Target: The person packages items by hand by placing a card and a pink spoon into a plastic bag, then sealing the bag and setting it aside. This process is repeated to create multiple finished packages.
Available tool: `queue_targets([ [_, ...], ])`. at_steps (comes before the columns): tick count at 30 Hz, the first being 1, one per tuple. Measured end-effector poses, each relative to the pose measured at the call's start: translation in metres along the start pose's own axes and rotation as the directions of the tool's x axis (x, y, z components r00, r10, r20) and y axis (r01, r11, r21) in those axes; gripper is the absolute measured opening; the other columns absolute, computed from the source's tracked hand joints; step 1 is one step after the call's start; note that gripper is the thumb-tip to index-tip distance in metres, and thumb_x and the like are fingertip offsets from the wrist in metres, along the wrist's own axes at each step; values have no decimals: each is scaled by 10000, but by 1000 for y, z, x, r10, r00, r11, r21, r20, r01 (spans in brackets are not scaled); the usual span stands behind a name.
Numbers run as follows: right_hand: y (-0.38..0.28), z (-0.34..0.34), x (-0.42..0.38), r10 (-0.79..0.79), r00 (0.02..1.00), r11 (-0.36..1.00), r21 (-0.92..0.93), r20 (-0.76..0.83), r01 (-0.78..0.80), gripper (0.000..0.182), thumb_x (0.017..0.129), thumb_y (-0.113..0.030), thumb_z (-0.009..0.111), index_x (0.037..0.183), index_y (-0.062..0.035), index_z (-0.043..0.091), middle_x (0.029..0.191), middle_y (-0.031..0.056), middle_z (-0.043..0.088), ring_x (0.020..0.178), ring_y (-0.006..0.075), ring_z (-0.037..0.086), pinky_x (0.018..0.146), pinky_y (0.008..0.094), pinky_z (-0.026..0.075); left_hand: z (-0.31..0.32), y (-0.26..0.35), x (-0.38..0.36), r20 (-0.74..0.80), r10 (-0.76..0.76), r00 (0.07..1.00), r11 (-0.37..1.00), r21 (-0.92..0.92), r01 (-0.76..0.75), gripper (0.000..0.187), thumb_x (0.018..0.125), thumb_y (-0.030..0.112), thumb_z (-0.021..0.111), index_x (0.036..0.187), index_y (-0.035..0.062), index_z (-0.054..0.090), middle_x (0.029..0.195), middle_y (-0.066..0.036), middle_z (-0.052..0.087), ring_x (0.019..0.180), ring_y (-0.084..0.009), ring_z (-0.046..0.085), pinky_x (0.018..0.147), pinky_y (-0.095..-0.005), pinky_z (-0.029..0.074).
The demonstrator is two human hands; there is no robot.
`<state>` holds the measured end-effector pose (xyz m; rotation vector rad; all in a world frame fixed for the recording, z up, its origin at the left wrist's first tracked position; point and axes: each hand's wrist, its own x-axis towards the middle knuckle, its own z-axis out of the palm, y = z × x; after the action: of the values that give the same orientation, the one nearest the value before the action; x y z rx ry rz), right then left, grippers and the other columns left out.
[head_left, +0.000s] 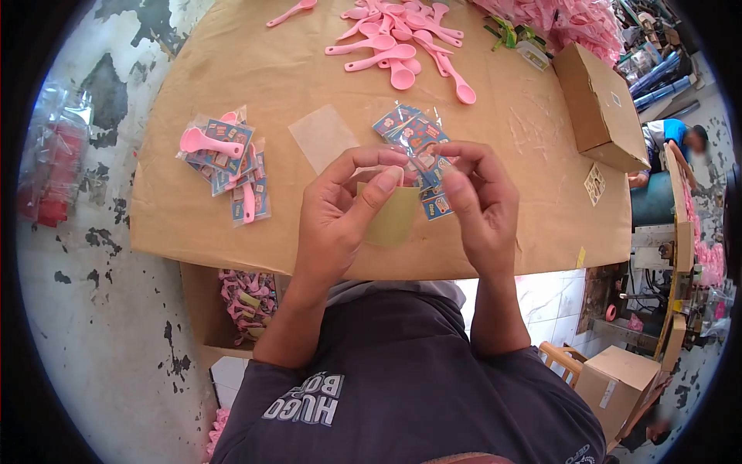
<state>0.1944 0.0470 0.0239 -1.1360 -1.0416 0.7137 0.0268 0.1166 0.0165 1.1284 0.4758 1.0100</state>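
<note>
My left hand (348, 193) has thumb and fingers pinched at the upper part of a small yellowish packet (394, 219), above the table near its front edge. My right hand (481, 189) is beside it, with thumb and forefinger pressed together at a clear plastic piece (417, 157) between the two hands. Behind the hands lie several blue printed cards (437, 205), partly covered by them. A translucent sheet (321, 133) lies flat beyond my left hand. To the left is a pile of bagged cards with pink spoons (209, 145).
Loose pink spoons (394, 52) are heaped at the table's (270, 247) far side. A cardboard box (599, 108) stands at the right, by green scraps (510, 33). An open box of pink items (247, 301) is below the left edge. Another person (672, 139) is at far right.
</note>
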Motion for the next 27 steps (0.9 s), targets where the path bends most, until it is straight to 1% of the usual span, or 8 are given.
queue_targets([
  [2,-1,2,0,78,993,995,-62,87,-73,254,974,-135,691,1170,20,647,821,-41,531,698,-4,443,596,166,358,-2,-3,2,12,21,1000,1000,2,-21,203,1020,94,621,1175,-35,639,1104,-100,694,1049,-168,684,912,-296,542],
  [4,0,1,4,82,991,996,-37,107,-79,210,976,-125,704,1130,10,656,831,-41,581,746,9,517,638,174,394,-3,-5,4,47,39,998,997,62,-42,213,1014,86,629,1184,-41,640,1109,-99,694,1058,-157,676,917,-289,536],
  [6,-1,-2,7,189,969,975,89,157,-205,159,993,-109,681,1094,12,658,904,-19,644,809,28,584,686,192,441,-2,-5,4,48,22,999,998,56,-25,226,1011,82,632,1197,-46,640,1116,-101,698,1063,-152,675,926,-287,533],
  [10,-2,-8,6,224,965,966,97,139,-238,139,996,-101,677,1072,13,656,968,12,686,871,45,624,735,204,479,-6,4,4,36,-36,999,999,39,35,250,1004,58,635,1225,-59,645,1142,-118,716,1078,-152,677,944,-290,534],
  [14,-2,-9,7,188,973,973,109,136,-203,131,996,-80,669,1082,19,661,978,26,697,907,70,648,783,227,506,-11,7,4,26,-60,998,994,96,57,252,1005,35,625,1234,-69,647,1145,-140,726,1072,-159,685,940,-290,545],
  [19,-4,-9,8,135,979,986,81,152,-149,133,1002,-45,646,1117,18,671,999,34,706,925,88,664,790,235,513,-11,8,4,25,17,1000,995,98,-20,227,1005,19,615,1214,-51,669,1121,-143,736,1050,-164,695,916,-291,560],
  [24,-1,-11,11,-28,972,994,108,232,3,120,970,45,613,1030,16,713,1011,61,668,946,111,635,808,249,492,-18,3,2,80,86,993,995,46,-90,188,1011,20,604,1170,-39,685,1090,-130,742,1026,-156,696,898,-289,560],
  [27,1,-15,9,-26,964,994,106,264,-2,160,947,89,588,1006,19,719,985,65,637,919,120,609,806,251,468,-23,-1,1,95,126,988,991,40,-130,142,1009,11,598,1108,-37,688,1055,-116,743,1001,-144,695,879,-283,556],
])
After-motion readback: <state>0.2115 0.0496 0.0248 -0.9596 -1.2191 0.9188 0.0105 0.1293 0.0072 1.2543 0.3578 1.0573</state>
